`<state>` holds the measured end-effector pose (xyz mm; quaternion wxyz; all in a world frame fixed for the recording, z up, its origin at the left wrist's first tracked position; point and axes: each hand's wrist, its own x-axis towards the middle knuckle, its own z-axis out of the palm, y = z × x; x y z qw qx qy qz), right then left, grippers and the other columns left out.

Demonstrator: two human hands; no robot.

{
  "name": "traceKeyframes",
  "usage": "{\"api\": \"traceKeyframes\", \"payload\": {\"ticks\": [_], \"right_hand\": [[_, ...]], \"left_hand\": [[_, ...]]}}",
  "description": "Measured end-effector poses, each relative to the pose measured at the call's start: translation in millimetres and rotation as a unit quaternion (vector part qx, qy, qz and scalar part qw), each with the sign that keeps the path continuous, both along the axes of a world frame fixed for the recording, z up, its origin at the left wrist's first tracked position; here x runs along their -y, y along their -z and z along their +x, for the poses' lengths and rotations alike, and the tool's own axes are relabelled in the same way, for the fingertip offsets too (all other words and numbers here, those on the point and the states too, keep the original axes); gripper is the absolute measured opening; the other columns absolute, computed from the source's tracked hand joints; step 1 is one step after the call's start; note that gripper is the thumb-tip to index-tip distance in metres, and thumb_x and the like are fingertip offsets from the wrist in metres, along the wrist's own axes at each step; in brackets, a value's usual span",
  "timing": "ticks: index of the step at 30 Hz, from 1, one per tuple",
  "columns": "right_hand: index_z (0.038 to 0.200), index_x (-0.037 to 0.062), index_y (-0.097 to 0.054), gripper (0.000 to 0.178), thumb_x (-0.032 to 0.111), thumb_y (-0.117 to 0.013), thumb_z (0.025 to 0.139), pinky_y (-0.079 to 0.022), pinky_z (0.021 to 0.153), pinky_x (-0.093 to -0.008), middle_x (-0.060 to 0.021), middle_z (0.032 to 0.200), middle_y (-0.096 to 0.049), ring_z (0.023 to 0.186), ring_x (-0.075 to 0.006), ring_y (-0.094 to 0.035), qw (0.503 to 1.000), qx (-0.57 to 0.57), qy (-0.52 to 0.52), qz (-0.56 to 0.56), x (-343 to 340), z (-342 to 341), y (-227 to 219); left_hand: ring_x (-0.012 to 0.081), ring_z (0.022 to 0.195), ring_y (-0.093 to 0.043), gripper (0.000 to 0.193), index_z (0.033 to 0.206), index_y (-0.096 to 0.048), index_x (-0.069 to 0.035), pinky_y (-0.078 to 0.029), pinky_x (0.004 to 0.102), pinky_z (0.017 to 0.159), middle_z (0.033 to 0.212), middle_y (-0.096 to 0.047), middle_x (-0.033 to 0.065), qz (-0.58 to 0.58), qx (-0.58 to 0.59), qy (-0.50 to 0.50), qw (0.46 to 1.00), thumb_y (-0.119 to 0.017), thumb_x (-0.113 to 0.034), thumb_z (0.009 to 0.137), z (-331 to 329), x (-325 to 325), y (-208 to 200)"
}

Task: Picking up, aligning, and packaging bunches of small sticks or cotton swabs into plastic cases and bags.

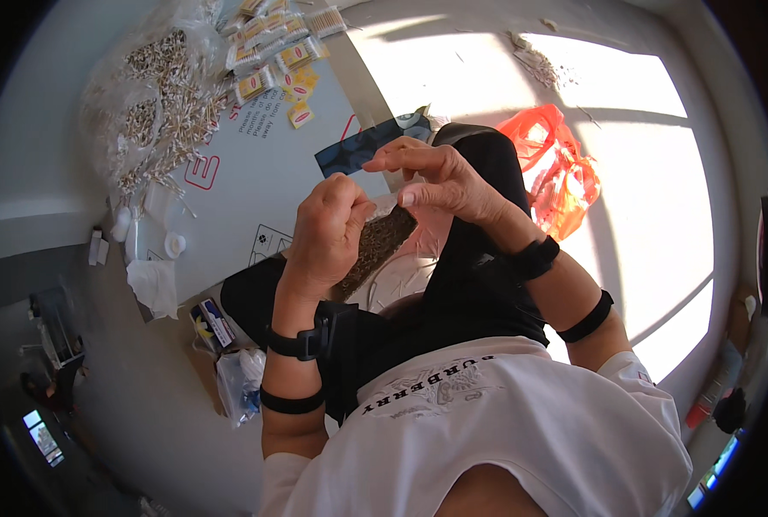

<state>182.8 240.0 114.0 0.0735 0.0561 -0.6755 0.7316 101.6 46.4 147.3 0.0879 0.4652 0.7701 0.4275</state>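
Observation:
My left hand [322,231] is raised over my lap with its fingers curled in and the thumb pressed to them. Whatever it may pinch is hidden. Close by, my right hand [442,183] is held with the index finger stretched toward the left hand and the thumb apart from it. I see nothing between those fingers. Below both hands, between my legs, lies a densely packed mass of small brown tips [382,244], partly covered by the hands. Several loose thin white sticks [411,277] are beside it. A dark blue patterned piece [358,148] lies just beyond my fingers.
On the grey printed board [229,194], a clear bag [164,95] holds many thin, dark-tipped sticks. Several small packs with yellow labels [267,52] lie beside it. A red plastic bag [556,172] stands on the sunlit floor at right. A small blue-and-white box [214,323] is at left.

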Motion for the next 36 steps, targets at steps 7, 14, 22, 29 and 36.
{"api": "traceKeyframes", "payload": {"ticks": [7,14,22,29,36], "right_hand": [[0.088,0.0038,-0.071,0.016,0.004,-0.077,0.073,-0.050,0.072,-0.0335,-0.0082,0.085,-0.061,0.083,-0.0241,-0.060,0.964,-0.123,0.080,0.220,16,-15,15],[0.076,0.0039,-0.064,0.013,0.000,-0.074,0.069,-0.047,0.064,-0.0332,-0.0062,0.079,-0.056,0.073,-0.0243,-0.055,0.894,-0.218,0.144,0.364,23,-29,39],[0.075,0.0035,-0.060,0.014,-0.001,-0.071,0.068,-0.046,0.065,-0.0347,-0.0077,0.080,-0.053,0.076,-0.0265,-0.053,0.879,-0.207,0.127,0.409,21,-47,48],[0.076,0.0032,-0.058,0.015,0.000,-0.071,0.070,-0.046,0.067,-0.0364,-0.0078,0.081,-0.052,0.077,-0.0277,-0.052,0.908,-0.177,0.108,0.365,17,-49,49],[0.074,0.0044,-0.057,0.012,0.003,-0.069,0.072,-0.046,0.067,-0.0368,-0.0079,0.078,-0.051,0.077,-0.0286,-0.051,0.904,-0.175,0.113,0.374,19,-48,48]], "left_hand": [[0.0324,0.072,-0.055,0.014,0.083,-0.050,0.000,-0.045,0.0390,0.063,0.077,-0.054,0.0131,0.018,-0.030,-0.022,0.999,-0.063,0.002,0.083,-13,-6,27],[0.0300,0.074,-0.055,0.015,0.087,-0.057,0.001,-0.047,0.0392,0.064,0.080,-0.053,0.0113,0.013,-0.115,-0.011,0.993,-0.064,0.009,0.076,-25,-3,45],[0.0313,0.080,-0.051,0.015,0.080,-0.054,-0.001,-0.047,0.0407,0.067,0.083,-0.050,0.0115,-0.024,-0.193,-0.082,0.978,-0.061,0.010,0.073,-27,-8,71],[0.0287,0.073,-0.060,0.013,0.085,-0.057,0.001,-0.049,0.0346,0.064,0.083,-0.058,0.0116,0.053,-0.053,-0.069,0.995,-0.062,0.011,0.078,-38,2,72],[0.0291,0.072,-0.060,0.013,0.084,-0.057,0.001,-0.049,0.0349,0.063,0.082,-0.058,0.0118,0.057,-0.066,-0.094,0.992,-0.062,0.011,0.077,-33,7,73]]}}
